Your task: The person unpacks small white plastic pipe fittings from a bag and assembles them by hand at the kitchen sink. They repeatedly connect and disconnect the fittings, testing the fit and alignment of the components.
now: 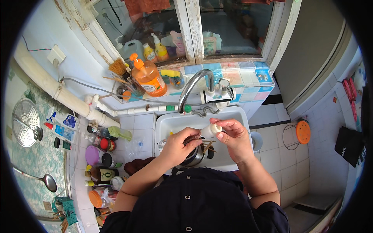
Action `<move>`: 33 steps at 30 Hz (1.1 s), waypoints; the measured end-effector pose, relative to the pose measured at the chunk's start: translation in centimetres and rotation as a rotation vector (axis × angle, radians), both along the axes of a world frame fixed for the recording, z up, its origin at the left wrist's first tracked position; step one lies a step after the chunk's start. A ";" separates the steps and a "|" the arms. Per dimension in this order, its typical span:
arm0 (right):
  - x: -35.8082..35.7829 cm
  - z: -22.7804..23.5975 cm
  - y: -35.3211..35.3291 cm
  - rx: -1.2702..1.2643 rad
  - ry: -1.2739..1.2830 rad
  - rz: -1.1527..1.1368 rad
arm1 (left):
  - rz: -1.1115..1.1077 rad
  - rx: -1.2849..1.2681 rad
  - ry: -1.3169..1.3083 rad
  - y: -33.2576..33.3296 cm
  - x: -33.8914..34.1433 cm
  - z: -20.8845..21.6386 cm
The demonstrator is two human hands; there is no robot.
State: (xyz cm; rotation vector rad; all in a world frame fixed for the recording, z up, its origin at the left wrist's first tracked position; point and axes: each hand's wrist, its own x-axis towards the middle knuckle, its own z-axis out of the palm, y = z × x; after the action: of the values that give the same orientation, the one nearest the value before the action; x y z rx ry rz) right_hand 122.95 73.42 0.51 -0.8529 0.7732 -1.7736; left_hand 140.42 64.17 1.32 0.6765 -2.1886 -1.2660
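Observation:
In front of me, over the white sink (241, 116), my right hand (236, 140) holds a small white bottle (210, 131) between thumb and fingers. The bottle lies tilted, its uncapped neck toward the right. My left hand (176, 146) is closed round a dark, ridged brush-like thing (191, 139), whose end meets the bottle's left side; whether it goes inside I cannot tell. Below the hands, a dark metal pot (193, 158) sits in the sink with wooden chopsticks (209, 146) across it. Part of the pot is hidden by my left hand.
A chrome tap (190, 87) arches over the sink's back. On the tiled ledge stand an orange pump bottle (149, 79) and a jar with a yellow sponge (175, 77). Several bottles and jars, among them a dark sauce bottle (103, 174), crowd the left counter. An orange stool (303, 132) is right.

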 end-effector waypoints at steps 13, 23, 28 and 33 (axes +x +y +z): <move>-0.6 -0.6 -0.6 -0.100 0.233 -0.085 | 0.010 0.028 -0.022 -0.1 -0.1 0.3; -0.6 -0.3 -0.9 -0.010 0.414 -0.229 | 0.042 -0.094 -0.032 -0.5 -0.3 0.4; -1.6 0.9 -1.1 0.053 -0.142 -0.135 | 0.013 -0.027 -0.011 -0.9 -0.4 0.1; -2.8 0.3 -0.6 0.170 -0.173 0.086 | 0.029 -0.031 -0.024 -1.2 -0.5 -0.1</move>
State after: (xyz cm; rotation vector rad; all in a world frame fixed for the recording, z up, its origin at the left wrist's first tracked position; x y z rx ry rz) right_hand 120.15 72.79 0.82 -0.6026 0.7495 -1.6554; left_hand 139.92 62.93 1.19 0.7125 -2.2053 -1.2123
